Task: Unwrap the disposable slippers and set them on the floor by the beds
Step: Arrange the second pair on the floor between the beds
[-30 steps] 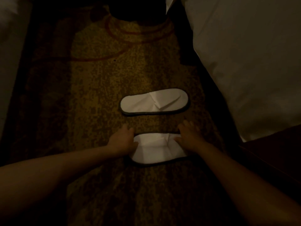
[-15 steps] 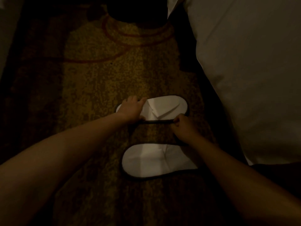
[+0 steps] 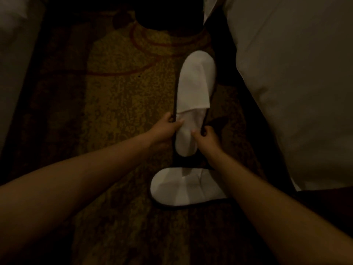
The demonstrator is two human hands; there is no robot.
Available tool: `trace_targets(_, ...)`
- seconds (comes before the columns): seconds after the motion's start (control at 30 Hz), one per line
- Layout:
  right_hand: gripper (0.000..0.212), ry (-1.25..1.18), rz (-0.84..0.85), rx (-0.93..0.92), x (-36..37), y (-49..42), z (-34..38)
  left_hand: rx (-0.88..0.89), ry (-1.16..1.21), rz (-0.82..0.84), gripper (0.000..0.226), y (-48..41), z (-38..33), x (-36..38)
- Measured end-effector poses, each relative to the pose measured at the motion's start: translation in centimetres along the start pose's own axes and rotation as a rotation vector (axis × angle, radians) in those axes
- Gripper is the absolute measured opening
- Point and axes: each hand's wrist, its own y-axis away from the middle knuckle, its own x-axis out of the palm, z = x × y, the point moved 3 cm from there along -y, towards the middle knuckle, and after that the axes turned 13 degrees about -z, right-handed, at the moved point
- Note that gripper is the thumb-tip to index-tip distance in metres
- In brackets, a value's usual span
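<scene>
Two hands hold a white disposable slipper over patterned carpet between two beds.

The left hand point(image 3: 169, 127) grips the dark-trimmed left edge of the upright-pointing slipper point(image 3: 194, 83), thumb on the insole. The right hand point(image 3: 208, 136) pinches the opposite edge near the heel. The toe points away, beyond both hands. Whether it touches the carpet point(image 3: 114, 96) is unclear. The second slipper point(image 3: 179, 190) lies flat, sideways, just below the hands, partly under the right forearm. White bedding point(image 3: 286, 92) lies right of the right hand.
</scene>
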Motion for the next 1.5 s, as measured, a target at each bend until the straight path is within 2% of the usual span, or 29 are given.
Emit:
trace_targets(0.07,0.047,0.016,0.017,-0.018,-0.5,-0.2,0.2,-0.090,0.094,0.025,0.028,0.8,0.1,0.1)
trace_targets(0.2,0.049,0.006,0.042,-0.083,-2.1,-0.3,0.8,-0.214,0.088,0.054,0.008,0.3,-1.1,-2.4)
trace_targets(0.33,0.044,0.177,0.189,-0.224,-3.5,-0.9,0.9,-0.154,0.168,-0.043,0.047,-2.1,-3.8,-7.1)
trace_targets(0.37,0.043,0.208,0.223,-0.243,-3.7,-1.0,0.8,-0.084,0.139,-0.056,0.047,-2.6,-4.5,-8.1)
trace_targets(0.43,0.042,0.244,0.260,-0.280,-4.1,-1.2,0.8,0.063,-0.112,-0.082,0.042,-3.1,-5.3,-9.6)
trace_targets(0.5,0.041,0.265,0.271,-0.321,-4.4,-1.5,1.1,0.094,-0.344,-0.021,0.041,-3.1,-4.8,-9.7)
trace_targets(0.53,0.040,0.281,0.260,-0.341,-4.7,-1.8,1.2,0.082,-0.387,0.013,0.041,-2.9,-4.2,-9.4)
trace_targets(0.63,0.041,0.333,0.094,-0.365,-6.1,-3.1,1.2,0.073,-0.378,-0.016,0.039,-2.8,-2.3,-8.0)
trace_targets(0.73,0.054,0.342,-0.054,-0.253,-7.7,-3.8,0.1,0.050,-0.324,-0.067,0.039,-2.9,-0.8,-6.5)
trace_targets(0.97,0.075,0.459,0.027,-0.229,-7.8,-3.5,-2.5,0.076,-0.353,-0.156,0.042,-3.4,1.6,-4.4)
trace_targets(1.07,0.084,0.542,0.069,-0.222,-7.6,-3.6,-3.3,0.184,-0.503,-0.132,0.049,-3.5,2.1,-3.9)
trace_targets(1.27,0.080,0.735,0.083,-0.259,-7.5,-3.8,-4.4,0.385,-0.924,-0.150,0.051,-3.8,3.9,-3.5)
trace_targets(1.5,0.077,0.775,0.099,-0.318,-7.5,-3.9,-4.8,0.414,-0.967,-0.192,0.050,-4.1,4.4,-3.4)
